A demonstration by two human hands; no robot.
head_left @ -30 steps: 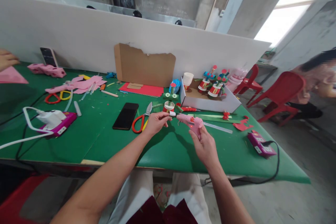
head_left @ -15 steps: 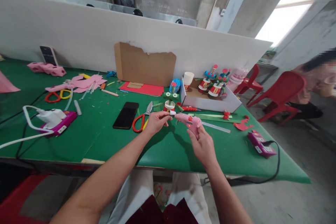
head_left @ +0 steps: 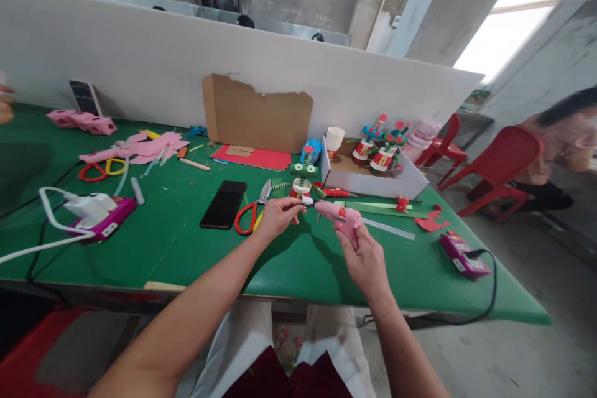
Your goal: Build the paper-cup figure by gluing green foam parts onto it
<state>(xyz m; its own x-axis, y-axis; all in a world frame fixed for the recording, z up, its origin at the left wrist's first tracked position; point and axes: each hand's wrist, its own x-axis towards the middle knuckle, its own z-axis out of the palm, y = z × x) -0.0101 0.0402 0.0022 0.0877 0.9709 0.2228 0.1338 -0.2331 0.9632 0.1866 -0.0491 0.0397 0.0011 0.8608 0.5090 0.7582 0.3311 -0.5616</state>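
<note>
My right hand (head_left: 366, 261) is wrapped round the handle of a pink hot glue gun (head_left: 342, 214), with a clear glue stick (head_left: 389, 228) jutting from its back. Between the fingertips of my left hand (head_left: 280, 219) is a small white piece (head_left: 307, 200), too small to name surely. The gun's nozzle points at this piece, a short way to its right. Just behind my left fingers a figure (head_left: 304, 169) made of a paper cup and green folded strips stands upright on the table. Red-handled scissors (head_left: 254, 208) lie beside my left hand.
A black phone (head_left: 224, 204) lies left of the scissors. The white box (head_left: 377, 181) at the back right holds similar cup figures. Purple power strips (head_left: 464, 255) sit at both sides, with cables. Pink paper scraps (head_left: 156, 148) lie at left; a person (head_left: 555, 149) sits far right.
The glue gun in my right hand has drawn slightly right, away from the white piece. My left hand has stayed put. Another person's hand has come in at the far left, and a pink sheet there is gone.
</note>
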